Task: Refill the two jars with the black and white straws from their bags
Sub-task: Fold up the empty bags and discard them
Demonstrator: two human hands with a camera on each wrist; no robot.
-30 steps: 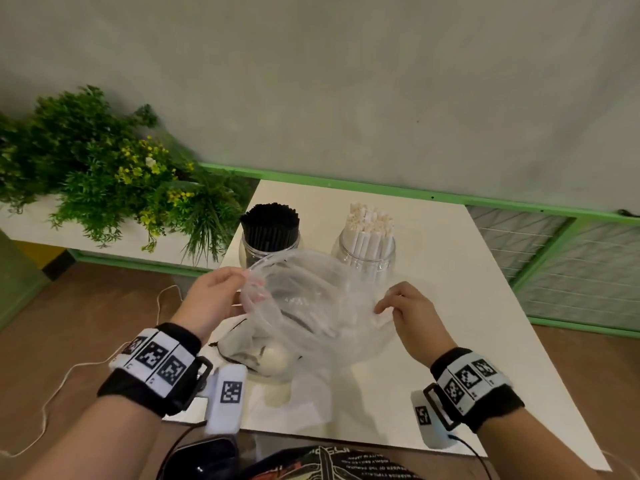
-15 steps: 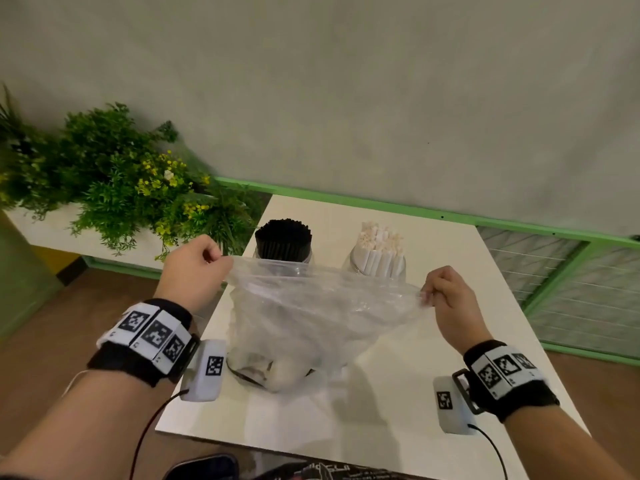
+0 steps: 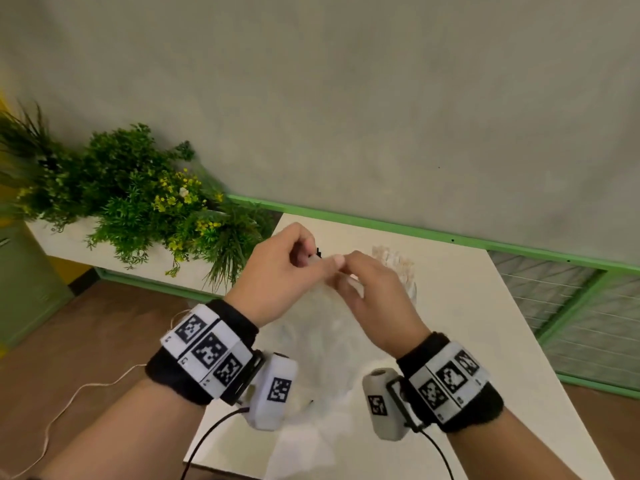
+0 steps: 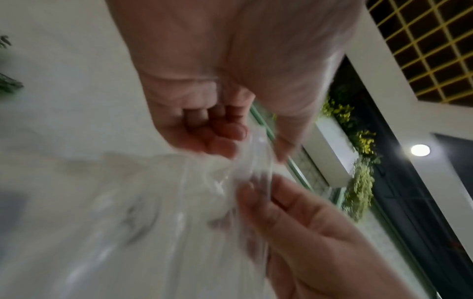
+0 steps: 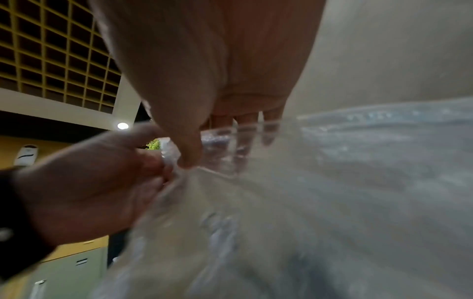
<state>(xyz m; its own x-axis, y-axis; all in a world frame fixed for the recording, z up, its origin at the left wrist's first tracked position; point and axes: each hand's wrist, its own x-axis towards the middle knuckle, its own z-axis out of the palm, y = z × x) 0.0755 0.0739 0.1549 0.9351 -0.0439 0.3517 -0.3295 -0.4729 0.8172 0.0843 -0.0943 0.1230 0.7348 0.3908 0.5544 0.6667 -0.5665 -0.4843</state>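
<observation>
Hands converged: left hand (image 3: pixel 282 271) and right hand (image 3: pixel 372 299) fingers now pinch the bag (image 4: pixel 158 212) mouth together. Risk: swinging film tips white-straw jar (image 3: pixel 398 271).

left hand (image 4: pixel 204 113), right hand (image 4: pixel 302 228), pinching clear bag (image 4: pixel 153 222) (blurred)

no readable words, brands or numbers anywhere, only black-and-white square code markers on the left wristband (image 3: pixel 207 351), the right wristband (image 3: pixel 450 379) and the two wrist cameras, nothing legible on the clear bag
</observation>
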